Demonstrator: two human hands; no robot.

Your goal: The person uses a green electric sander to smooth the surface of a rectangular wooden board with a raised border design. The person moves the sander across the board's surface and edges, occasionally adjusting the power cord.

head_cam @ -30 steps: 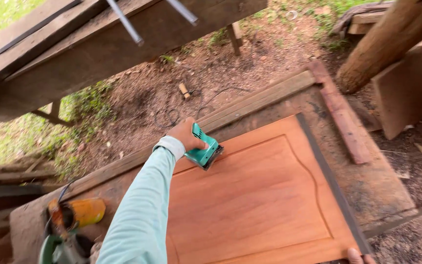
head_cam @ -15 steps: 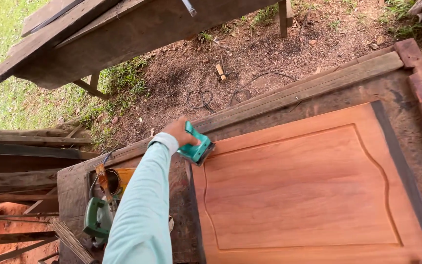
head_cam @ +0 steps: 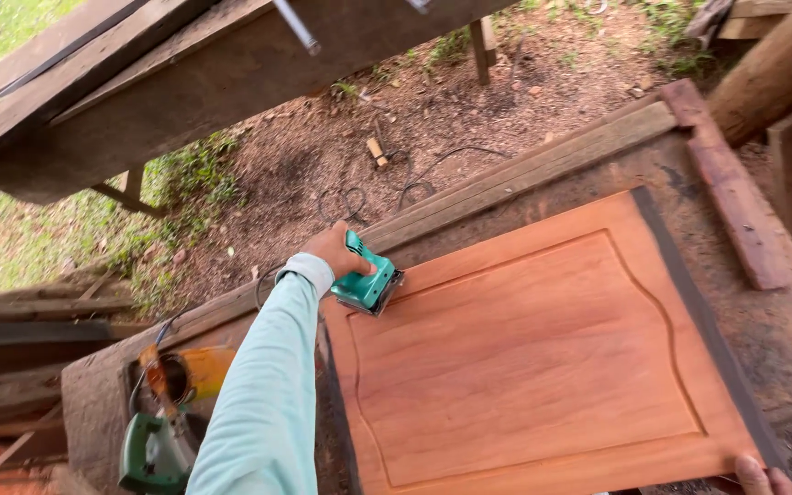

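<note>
At the far corner of the reddish raised-panel wooden door [head_cam: 543,339], my left hand [head_cam: 334,249] clamps the teal palm sander [head_cam: 367,284]; keep it flat. My right hand [head_cam: 763,477] steadies the edge, grasp unclear.

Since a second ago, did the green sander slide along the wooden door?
No. The green sander still sits at the same far corner of the wooden door panel, under the left hand; only the camera view shifted.

Right hand [head_cam: 763,477] — only fingertips show at the bottom edge. Green circular saw [head_cam: 153,454] cut off below. Left hand [head_cam: 336,252] hides the sander [head_cam: 368,284] grip — cord too thin to trace.
</note>
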